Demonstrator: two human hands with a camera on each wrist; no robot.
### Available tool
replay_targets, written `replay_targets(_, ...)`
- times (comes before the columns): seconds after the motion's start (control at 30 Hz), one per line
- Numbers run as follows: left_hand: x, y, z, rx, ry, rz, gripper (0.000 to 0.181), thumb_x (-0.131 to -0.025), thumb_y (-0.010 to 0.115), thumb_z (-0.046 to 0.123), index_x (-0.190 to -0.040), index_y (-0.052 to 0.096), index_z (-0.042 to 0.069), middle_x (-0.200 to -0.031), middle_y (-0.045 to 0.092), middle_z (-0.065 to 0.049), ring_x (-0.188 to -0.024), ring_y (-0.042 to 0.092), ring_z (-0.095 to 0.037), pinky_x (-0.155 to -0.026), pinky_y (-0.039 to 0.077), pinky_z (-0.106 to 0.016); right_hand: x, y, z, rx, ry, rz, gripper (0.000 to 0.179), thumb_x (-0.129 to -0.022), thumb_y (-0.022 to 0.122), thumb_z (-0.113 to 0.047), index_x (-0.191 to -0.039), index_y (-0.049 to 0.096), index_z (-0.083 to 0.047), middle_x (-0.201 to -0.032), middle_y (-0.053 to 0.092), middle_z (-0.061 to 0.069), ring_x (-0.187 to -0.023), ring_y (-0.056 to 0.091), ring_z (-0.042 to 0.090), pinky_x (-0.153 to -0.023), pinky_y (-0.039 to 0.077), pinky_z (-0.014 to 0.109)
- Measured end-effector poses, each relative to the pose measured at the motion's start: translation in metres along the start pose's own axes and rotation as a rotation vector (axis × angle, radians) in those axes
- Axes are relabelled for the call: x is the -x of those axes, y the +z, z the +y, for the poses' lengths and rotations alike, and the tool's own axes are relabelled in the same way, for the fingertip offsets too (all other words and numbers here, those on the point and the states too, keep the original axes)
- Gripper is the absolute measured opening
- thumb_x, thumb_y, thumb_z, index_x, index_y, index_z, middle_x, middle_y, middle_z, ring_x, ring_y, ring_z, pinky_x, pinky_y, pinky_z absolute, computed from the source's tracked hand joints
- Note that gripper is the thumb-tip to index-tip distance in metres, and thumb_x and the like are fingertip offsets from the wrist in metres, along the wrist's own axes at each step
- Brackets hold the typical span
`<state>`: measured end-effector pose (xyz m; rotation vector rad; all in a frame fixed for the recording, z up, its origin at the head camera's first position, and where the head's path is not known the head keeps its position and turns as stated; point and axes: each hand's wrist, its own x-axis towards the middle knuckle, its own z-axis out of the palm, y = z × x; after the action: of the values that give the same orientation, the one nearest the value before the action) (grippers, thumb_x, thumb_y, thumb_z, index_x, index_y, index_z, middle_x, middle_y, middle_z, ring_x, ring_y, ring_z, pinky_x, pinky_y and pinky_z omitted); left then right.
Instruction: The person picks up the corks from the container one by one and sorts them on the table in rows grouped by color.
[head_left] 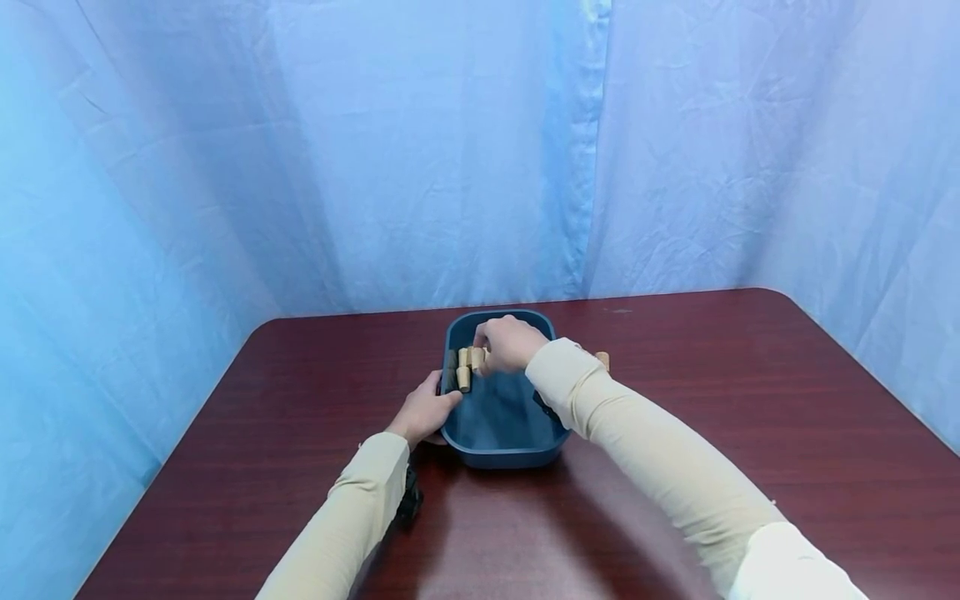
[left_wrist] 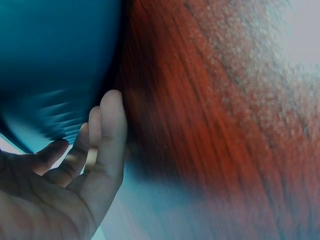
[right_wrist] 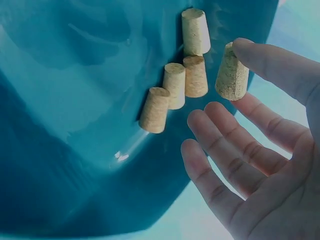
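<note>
A dark blue rectangular bin stands on the table. My left hand grips its left side, the thumb over the rim and the fingers along the outside wall, as the left wrist view also shows. Over the bin, my right hand pinches a tapered cork stopper between thumb and index finger, the other fingers spread. Several more cork stoppers stand in a staggered row by the bin's wall; in the head view, the right hand hides part of this group.
Another cork stopper is on the table to the right of the bin, partly behind the right sleeve. The reddish-brown table has rounded far corners. Light blue curtains hang behind and at the sides.
</note>
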<state>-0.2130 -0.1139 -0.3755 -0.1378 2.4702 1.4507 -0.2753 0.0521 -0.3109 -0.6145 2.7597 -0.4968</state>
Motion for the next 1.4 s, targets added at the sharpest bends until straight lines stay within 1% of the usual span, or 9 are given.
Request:
replay_targets(0.23, 0.001, -0.002, 0.002, 0.003, -0.003, -0.001, 0.054, -0.105, 0.049, 0.021, -0.156, 0.035, 0.009, -0.14, 0.052, -0.027, -0.103, 0.066, -0.037, -0.067, 0.061, -0.045, 0.009, -0.012, 0.001, -0.013, -0.027, 0.025, 0.039, -0.094, 0.075, -0.023, -0.129, 0.066, -0.008, -0.114, 0.064, 0.012, -0.099, 0.061, 0.025, -0.086, 0.055, 0.04)
replay_targets(0.47, 0.001, -0.001, 0.002, -0.007, -0.013, 0.007, 0.055, -0.105, 0.05, 0.021, -0.156, 0.034, 0.008, -0.14, 0.052, -0.027, -0.099, 0.066, -0.035, -0.066, 0.061, -0.043, 0.014, -0.02, 0.01, -0.021, -0.029, 0.044, 0.04, -0.095, 0.074, -0.023, -0.131, 0.065, -0.008, -0.117, 0.064, 0.013, -0.102, 0.061, 0.026, -0.088, 0.054, 0.041)
replay_targets(0.73, 0.002, -0.001, 0.002, 0.004, -0.006, 0.011, 0.054, -0.104, 0.05, 0.02, -0.155, 0.035, 0.008, -0.136, 0.053, -0.028, -0.097, 0.067, -0.035, -0.063, 0.061, -0.042, 0.026, -0.029, 0.019, -0.034, -0.041, 0.053, 0.041, -0.095, 0.074, -0.023, -0.132, 0.065, -0.008, -0.124, 0.062, 0.019, -0.11, 0.058, 0.03, -0.089, 0.054, 0.044)
replay_targets(0.87, 0.002, -0.001, 0.002, 0.008, -0.005, 0.006, 0.054, -0.104, 0.05, 0.019, -0.155, 0.035, 0.008, -0.137, 0.053, -0.028, -0.098, 0.067, -0.035, -0.063, 0.061, -0.043, 0.029, -0.033, 0.025, -0.033, -0.036, 0.063, 0.042, -0.096, 0.073, -0.021, -0.135, 0.063, -0.006, -0.125, 0.062, 0.02, -0.113, 0.058, 0.032, -0.09, 0.054, 0.045)
replay_targets(1.07, 0.0, -0.002, 0.001, 0.01, -0.016, 0.002, 0.056, -0.105, 0.05, 0.02, -0.157, 0.033, 0.008, -0.141, 0.051, -0.028, -0.101, 0.066, -0.037, -0.062, 0.061, -0.041, 0.033, -0.038, 0.033, -0.032, -0.039, 0.086, 0.043, -0.096, 0.073, -0.021, -0.135, 0.062, -0.005, -0.125, 0.062, 0.02, -0.119, 0.052, 0.036, -0.09, 0.054, 0.046)
replay_targets(1.13, 0.0, -0.002, 0.001, 0.008, -0.02, 0.001, 0.056, -0.105, 0.05, 0.02, -0.157, 0.032, 0.009, -0.142, 0.05, -0.028, -0.103, 0.066, -0.037, -0.062, 0.061, -0.041, 0.035, -0.038, 0.037, -0.036, -0.039, 0.093, 0.043, -0.096, 0.073, -0.021, -0.134, 0.062, -0.005, -0.124, 0.062, 0.021, -0.119, 0.051, 0.037, -0.086, 0.055, 0.044)
replay_targets(1.23, 0.0, -0.001, 0.001, 0.005, -0.018, -0.003, 0.057, -0.105, 0.05, 0.02, -0.157, 0.032, 0.009, -0.143, 0.049, -0.028, -0.103, 0.065, -0.037, -0.062, 0.061, -0.041, 0.038, -0.038, 0.044, -0.038, -0.035, 0.098, 0.043, -0.096, 0.073, -0.021, -0.134, 0.062, -0.004, -0.124, 0.062, 0.02, -0.118, 0.052, 0.037, -0.084, 0.055, 0.044)
replay_targets(1.3, 0.0, -0.001, 0.001, 0.006, -0.018, -0.003, 0.056, -0.105, 0.05, 0.02, -0.157, 0.032, 0.009, -0.143, 0.049, -0.028, -0.103, 0.065, -0.037, -0.062, 0.061, -0.041, 0.04, -0.039, 0.047, -0.035, -0.032, 0.103, 0.043, -0.096, 0.073, -0.021, -0.134, 0.063, -0.004, -0.123, 0.061, 0.02, -0.116, 0.052, 0.036, -0.085, 0.055, 0.044)
replay_targets(1.4, -0.001, -0.001, 0.0, 0.01, -0.016, -0.006, 0.055, -0.105, 0.05, 0.02, -0.157, 0.033, 0.009, -0.142, 0.05, -0.028, -0.102, 0.066, -0.037, -0.062, 0.061, -0.041, 0.044, -0.039, 0.053, -0.035, -0.028, 0.115, 0.043, -0.095, 0.073, -0.02, -0.133, 0.063, -0.003, -0.122, 0.061, 0.02, -0.114, 0.054, 0.036, -0.09, 0.053, 0.048)
